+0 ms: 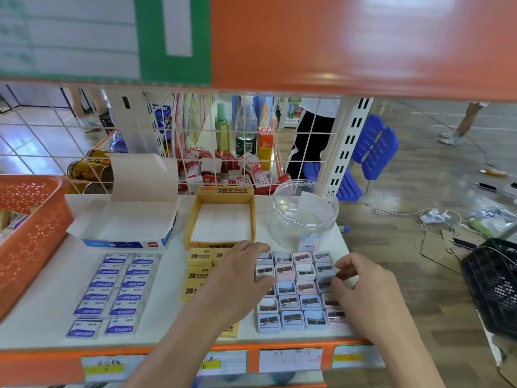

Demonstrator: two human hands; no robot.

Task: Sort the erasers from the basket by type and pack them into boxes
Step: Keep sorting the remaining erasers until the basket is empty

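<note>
On the white shelf [50,326] three groups lie in rows: blue-and-white erasers [114,289] at the left, yellow 2B erasers [199,271] in the middle, and small pastel sharpeners [296,292] at the right. My left hand [240,275] lies over the left edge of the sharpener grid, fingers touching it and hiding some yellow erasers. My right hand [361,292] sits at the grid's right edge, fingers curled against the sharpeners. Behind stand an open blue-white box [123,228], an open yellow box [221,217] and a clear round jar [305,214], all with nothing visible inside.
An orange basket [30,231] stands at the shelf's left end. A wire grid backs the shelf, with bottles and red boxes behind it. An orange shelf board hangs low overhead. To the right are a black crate [492,284], cables on the floor and a blue chair.
</note>
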